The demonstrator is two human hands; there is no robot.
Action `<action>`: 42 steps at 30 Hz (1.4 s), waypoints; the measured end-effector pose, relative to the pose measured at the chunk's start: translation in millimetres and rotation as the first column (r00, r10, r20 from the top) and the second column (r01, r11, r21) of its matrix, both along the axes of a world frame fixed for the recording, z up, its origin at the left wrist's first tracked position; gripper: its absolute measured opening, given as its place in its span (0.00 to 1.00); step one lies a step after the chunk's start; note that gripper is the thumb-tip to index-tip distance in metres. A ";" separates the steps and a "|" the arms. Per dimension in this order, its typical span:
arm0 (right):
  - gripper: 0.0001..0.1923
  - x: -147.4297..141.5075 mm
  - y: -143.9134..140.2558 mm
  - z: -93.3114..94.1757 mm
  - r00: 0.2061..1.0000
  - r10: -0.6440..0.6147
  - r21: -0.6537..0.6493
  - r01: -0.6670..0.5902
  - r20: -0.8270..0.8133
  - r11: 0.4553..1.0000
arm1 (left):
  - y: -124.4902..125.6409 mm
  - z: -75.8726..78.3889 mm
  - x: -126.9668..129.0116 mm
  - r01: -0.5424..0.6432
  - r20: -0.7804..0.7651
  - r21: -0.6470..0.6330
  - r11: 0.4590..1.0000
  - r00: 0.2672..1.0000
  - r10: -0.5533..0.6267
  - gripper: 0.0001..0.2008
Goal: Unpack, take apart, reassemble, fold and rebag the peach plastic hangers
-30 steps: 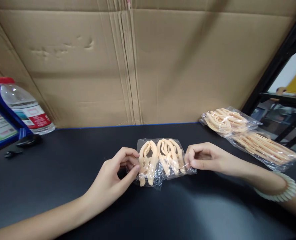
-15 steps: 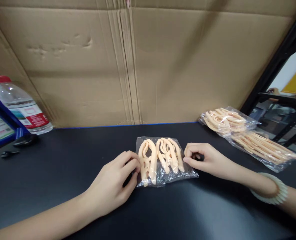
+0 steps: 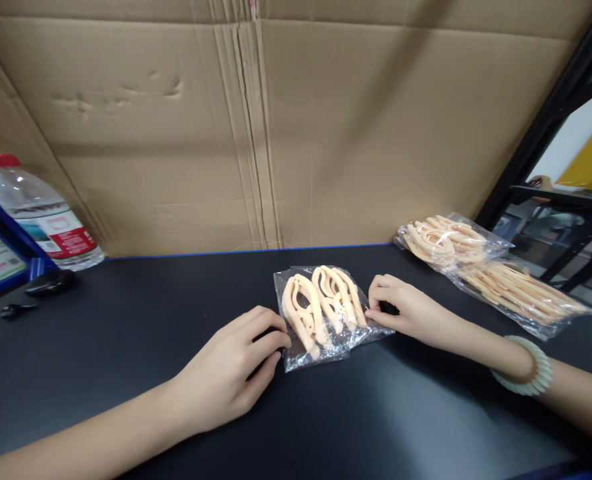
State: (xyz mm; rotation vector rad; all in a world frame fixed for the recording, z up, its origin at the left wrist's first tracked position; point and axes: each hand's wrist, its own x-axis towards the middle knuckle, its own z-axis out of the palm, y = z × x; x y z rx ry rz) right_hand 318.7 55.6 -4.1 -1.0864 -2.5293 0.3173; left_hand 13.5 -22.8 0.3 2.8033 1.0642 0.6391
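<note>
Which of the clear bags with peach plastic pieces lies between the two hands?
The small bag at the table's middle; both hands touch its edges. The other bags lie apart at the right.

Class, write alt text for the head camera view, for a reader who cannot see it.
Two bare hands rest on a black table at either side of a small clear bag of peach plastic clips: left hand, right hand. More bagged clips lie at right, a water bottle at left, cardboard behind.

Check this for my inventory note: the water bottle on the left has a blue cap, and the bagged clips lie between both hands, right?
Not quite. In the head view the water bottle has a red cap; the bagged clips do lie between the left hand and right hand.
</note>
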 end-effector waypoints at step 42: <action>0.12 -18.2 -56.2 37.8 0.997 0.079 0.151 -0.077 -0.006 0.986 | 44.7 21.9 14.2 0.160 -0.108 -0.189 0.969 0.977 -0.182 0.26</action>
